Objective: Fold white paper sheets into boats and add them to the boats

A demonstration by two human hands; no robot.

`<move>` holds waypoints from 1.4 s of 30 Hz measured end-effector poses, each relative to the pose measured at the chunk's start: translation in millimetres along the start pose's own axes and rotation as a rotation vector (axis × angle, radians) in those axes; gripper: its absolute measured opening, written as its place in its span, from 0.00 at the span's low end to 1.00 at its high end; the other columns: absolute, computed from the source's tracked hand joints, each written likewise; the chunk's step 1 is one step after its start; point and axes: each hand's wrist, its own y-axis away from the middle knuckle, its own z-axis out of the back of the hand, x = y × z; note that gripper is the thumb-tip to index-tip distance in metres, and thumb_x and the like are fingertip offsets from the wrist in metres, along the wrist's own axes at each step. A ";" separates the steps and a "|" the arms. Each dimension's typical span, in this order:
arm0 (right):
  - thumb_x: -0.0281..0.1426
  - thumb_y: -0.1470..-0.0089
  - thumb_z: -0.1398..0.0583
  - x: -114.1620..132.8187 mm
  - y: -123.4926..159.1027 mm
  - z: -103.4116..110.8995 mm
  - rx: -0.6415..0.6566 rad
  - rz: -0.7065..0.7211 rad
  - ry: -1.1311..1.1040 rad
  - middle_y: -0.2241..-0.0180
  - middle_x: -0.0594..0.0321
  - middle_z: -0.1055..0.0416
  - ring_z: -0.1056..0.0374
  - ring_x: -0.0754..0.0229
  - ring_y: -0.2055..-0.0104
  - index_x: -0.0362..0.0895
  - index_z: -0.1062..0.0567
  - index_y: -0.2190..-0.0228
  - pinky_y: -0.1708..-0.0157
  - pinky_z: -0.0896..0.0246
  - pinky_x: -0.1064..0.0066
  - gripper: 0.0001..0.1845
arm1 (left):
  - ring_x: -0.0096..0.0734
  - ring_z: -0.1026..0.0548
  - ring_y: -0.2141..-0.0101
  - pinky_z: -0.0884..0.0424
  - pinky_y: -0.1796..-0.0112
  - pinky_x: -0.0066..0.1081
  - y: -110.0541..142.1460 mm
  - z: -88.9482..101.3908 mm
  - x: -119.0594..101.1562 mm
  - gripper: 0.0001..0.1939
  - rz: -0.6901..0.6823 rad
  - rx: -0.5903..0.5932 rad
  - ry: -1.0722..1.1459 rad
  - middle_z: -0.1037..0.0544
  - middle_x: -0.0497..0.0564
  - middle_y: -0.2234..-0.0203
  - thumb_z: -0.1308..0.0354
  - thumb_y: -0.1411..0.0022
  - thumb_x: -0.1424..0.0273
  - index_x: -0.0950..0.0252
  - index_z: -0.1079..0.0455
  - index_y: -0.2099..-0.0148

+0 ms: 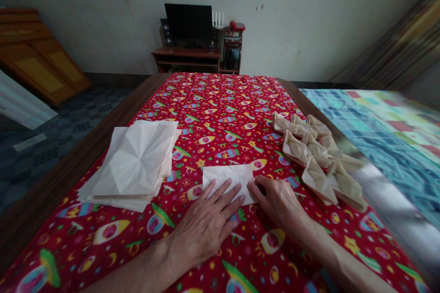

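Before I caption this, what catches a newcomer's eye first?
Probably the rocket-print red cloth on the table. Then the creased paper stack at left, folded pieces at right. Between them, the left hand lies on a small sheet, the right hand at its edge.

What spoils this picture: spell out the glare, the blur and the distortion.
Head view: pale glare washes over the brown wooden table's right edge; head view: the brownish striped fabric curtain is smeared; head view: the orange-brown wooden cabinet leans, probably lens distortion; head view: the small white folded paper looks clearer than the curtain.
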 end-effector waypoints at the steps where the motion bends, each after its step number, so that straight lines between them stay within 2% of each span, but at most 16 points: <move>1: 0.36 0.40 0.49 -0.2 0.6 0.1 -0.007 -0.003 0.005 0.84 0.65 0.34 0.39 0.65 0.82 0.43 0.31 0.78 0.78 0.56 0.71 0.17 | 0.40 0.51 0.36 0.51 0.39 0.50 -0.1 0.5 -0.5 0.23 0.004 -0.008 0.007 0.44 0.49 0.37 0.56 0.31 0.65 0.61 0.48 0.37; 3: 0.34 0.40 0.48 0.5 3.2 2.0 -0.043 -0.004 0.027 0.81 0.64 0.31 0.38 0.64 0.81 0.43 0.29 0.75 0.78 0.53 0.71 0.15 | 0.39 0.50 0.37 0.51 0.39 0.49 -0.1 1.0 -1.3 0.22 0.018 -0.025 0.022 0.43 0.48 0.37 0.57 0.31 0.64 0.60 0.47 0.37; 5: 0.32 0.40 0.49 3.5 7.9 5.2 -0.121 0.036 0.075 0.74 0.59 0.27 0.34 0.62 0.75 0.42 0.27 0.69 0.75 0.46 0.72 0.13 | 0.38 0.50 0.37 0.51 0.39 0.48 0.5 0.8 -1.5 0.21 0.029 -0.038 0.028 0.43 0.48 0.37 0.58 0.31 0.63 0.59 0.46 0.37; 8: 0.28 0.39 0.51 12.5 18.7 6.4 -0.250 0.227 0.143 0.56 0.49 0.28 0.31 0.54 0.57 0.38 0.29 0.56 0.62 0.36 0.66 0.15 | 0.39 0.51 0.36 0.51 0.39 0.49 1.6 0.0 -1.0 0.22 0.010 -0.038 0.018 0.43 0.49 0.37 0.57 0.31 0.64 0.60 0.47 0.37; 10: 0.26 0.39 0.52 19.7 26.3 1.8 -0.244 0.399 0.160 0.46 0.46 0.35 0.40 0.50 0.44 0.36 0.34 0.48 0.51 0.38 0.59 0.20 | 0.39 0.52 0.36 0.52 0.39 0.49 1.9 0.2 -0.7 0.22 -0.002 -0.032 0.020 0.43 0.50 0.37 0.57 0.31 0.64 0.61 0.47 0.37; 11: 0.26 0.39 0.52 22.8 29.6 -1.9 -0.200 0.469 0.166 0.43 0.47 0.39 0.46 0.49 0.39 0.35 0.37 0.45 0.48 0.40 0.57 0.22 | 0.39 0.53 0.36 0.52 0.38 0.48 1.9 0.5 -0.7 0.22 -0.002 -0.030 0.025 0.43 0.51 0.37 0.57 0.31 0.65 0.61 0.47 0.37; 13: 0.32 0.39 0.50 26.1 34.8 -9.8 -0.109 0.507 0.160 0.39 0.47 0.46 0.53 0.49 0.36 0.34 0.42 0.41 0.44 0.43 0.55 0.26 | 0.39 0.53 0.36 0.53 0.38 0.47 1.4 1.4 -1.0 0.23 0.002 -0.032 0.036 0.43 0.52 0.37 0.56 0.31 0.65 0.61 0.47 0.36; 16: 0.44 0.40 0.48 22.0 39.5 -15.7 -0.025 0.494 0.116 0.36 0.44 0.53 0.59 0.50 0.34 0.31 0.49 0.39 0.42 0.45 0.57 0.38 | 0.38 0.52 0.36 0.52 0.38 0.46 1.2 2.5 -1.0 0.24 -0.001 -0.044 0.026 0.43 0.52 0.38 0.55 0.32 0.64 0.61 0.49 0.36; 18: 0.47 0.41 0.49 15.2 41.9 -13.6 0.015 0.493 0.098 0.36 0.45 0.57 0.61 0.50 0.34 0.31 0.53 0.38 0.40 0.47 0.58 0.41 | 0.36 0.51 0.36 0.51 0.38 0.44 2.8 2.6 0.0 0.25 -0.014 -0.053 0.003 0.44 0.51 0.37 0.56 0.32 0.63 0.62 0.50 0.35; 22: 0.45 0.40 0.50 2.6 47.3 -4.2 0.102 0.502 0.120 0.35 0.48 0.61 0.65 0.50 0.33 0.34 0.56 0.36 0.39 0.51 0.57 0.41 | 0.36 0.52 0.36 0.50 0.39 0.42 12.8 2.1 4.7 0.26 -0.043 -0.046 -0.075 0.48 0.53 0.36 0.55 0.32 0.65 0.65 0.52 0.34; 26: 0.44 0.39 0.50 -4.4 51.7 0.3 0.134 0.498 0.161 0.35 0.50 0.60 0.64 0.51 0.33 0.36 0.56 0.36 0.39 0.50 0.56 0.39 | 0.35 0.50 0.37 0.51 0.39 0.42 30.0 3.3 10.5 0.26 -0.016 -0.029 -0.130 0.46 0.52 0.36 0.55 0.32 0.64 0.65 0.52 0.34; 31: 0.41 0.39 0.49 -9.9 57.3 4.8 0.128 0.493 0.165 0.36 0.50 0.55 0.59 0.51 0.34 0.38 0.54 0.36 0.41 0.46 0.56 0.37 | 0.36 0.49 0.37 0.50 0.39 0.42 52.6 7.4 16.4 0.28 0.014 -0.034 -0.182 0.47 0.51 0.36 0.53 0.32 0.65 0.64 0.53 0.34; 35: 0.37 0.40 0.47 -9.7 60.5 8.8 0.044 0.490 0.162 0.38 0.47 0.48 0.53 0.50 0.36 0.36 0.47 0.39 0.43 0.43 0.56 0.33 | 0.38 0.46 0.38 0.44 0.41 0.43 61.4 15.3 26.3 0.27 0.013 -0.037 -0.138 0.45 0.51 0.37 0.52 0.33 0.66 0.62 0.51 0.34; 37: 0.33 0.40 0.47 -3.9 58.1 9.3 -0.044 0.484 0.168 0.42 0.46 0.39 0.45 0.50 0.39 0.34 0.39 0.43 0.43 0.44 0.53 0.26 | 0.37 0.41 0.40 0.40 0.43 0.41 58.2 19.9 34.8 0.22 -0.005 -0.059 -0.050 0.39 0.51 0.39 0.52 0.33 0.68 0.60 0.43 0.37; 39: 0.27 0.40 0.48 7.2 51.9 7.5 -0.135 0.501 0.158 0.49 0.47 0.31 0.37 0.51 0.45 0.34 0.31 0.49 0.42 0.46 0.50 0.19 | 0.34 0.34 0.45 0.36 0.46 0.38 49.2 23.1 44.2 0.16 -0.024 -0.122 0.063 0.31 0.51 0.45 0.51 0.33 0.70 0.59 0.33 0.45; 42: 0.23 0.41 0.49 29.6 36.9 -1.1 -0.123 0.604 0.107 0.51 0.49 0.29 0.36 0.52 0.45 0.36 0.30 0.53 0.40 0.49 0.51 0.16 | 0.35 0.31 0.49 0.34 0.48 0.39 29.3 23.0 55.4 0.14 -0.057 -0.183 0.124 0.25 0.53 0.52 0.47 0.36 0.69 0.61 0.30 0.49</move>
